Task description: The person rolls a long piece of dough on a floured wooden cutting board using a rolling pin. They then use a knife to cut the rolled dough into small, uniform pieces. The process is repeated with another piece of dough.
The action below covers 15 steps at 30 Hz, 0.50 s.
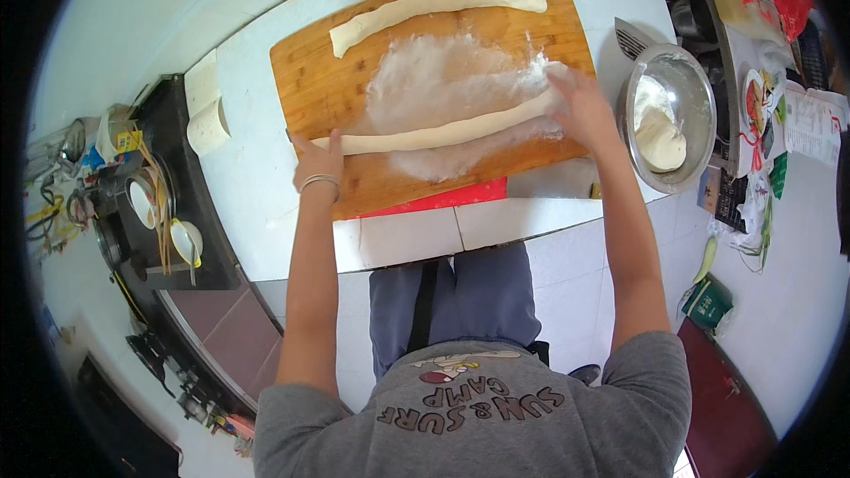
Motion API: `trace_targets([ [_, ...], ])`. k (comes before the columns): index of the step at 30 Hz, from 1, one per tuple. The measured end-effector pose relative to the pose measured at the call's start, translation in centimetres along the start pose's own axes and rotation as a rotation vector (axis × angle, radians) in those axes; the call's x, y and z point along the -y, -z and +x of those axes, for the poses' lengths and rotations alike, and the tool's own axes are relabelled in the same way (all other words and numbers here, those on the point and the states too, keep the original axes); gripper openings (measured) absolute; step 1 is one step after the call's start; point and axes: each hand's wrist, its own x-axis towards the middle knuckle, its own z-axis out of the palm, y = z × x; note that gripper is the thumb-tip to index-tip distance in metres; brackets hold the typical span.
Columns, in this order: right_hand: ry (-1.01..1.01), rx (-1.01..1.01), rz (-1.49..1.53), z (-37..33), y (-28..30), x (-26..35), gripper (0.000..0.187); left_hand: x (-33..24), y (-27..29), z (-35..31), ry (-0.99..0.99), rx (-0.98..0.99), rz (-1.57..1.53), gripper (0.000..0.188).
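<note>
Shows a long, pale, cylindrical roll of dough [443,135] lying crosswise on the near half of a brown, rectangular wooden board [305,75], its right part slanting away. Grasps the left end between thumb and fingers of the left hand [317,162], with a thin pale band [320,180] around the wrist. Places the right hand [580,108], well apart from the left, over the right end; from motion blur and hidden fingertips, cannot tell whether clamped or merely resting. Includes a second, slightly curved pale dough roll [438,5] near the board's far edge, with a patch of white flour [429,71] between the two. To the right, presents a round, silvery metal bowl [695,80] containing a smooth, pale lump of dough [660,142]. Sets board and bowl on a white tiled counter [403,243].
</note>
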Motion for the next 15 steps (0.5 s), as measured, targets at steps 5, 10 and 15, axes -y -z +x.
trace_targets([
  [5, 0.058, -0.003, 0.034, -0.3, -1.6, -0.8, 0.05, -0.6, -3.4, 4.7, -0.767, -0.289, -0.149, 0.075],
  [10, 0.123, -0.011, 0.068, 0.7, -2.0, -1.2, 0.044, -6.2, -1.9, 2.4, -1.28, -0.36, -0.063, 0.061],
  [15, 0.184, 0.055, 0.015, 1.5, -1.2, -0.7, 0.037, -2.8, -4.8, 0.9, -1.604, -0.042, 0.183, 0.053],
])
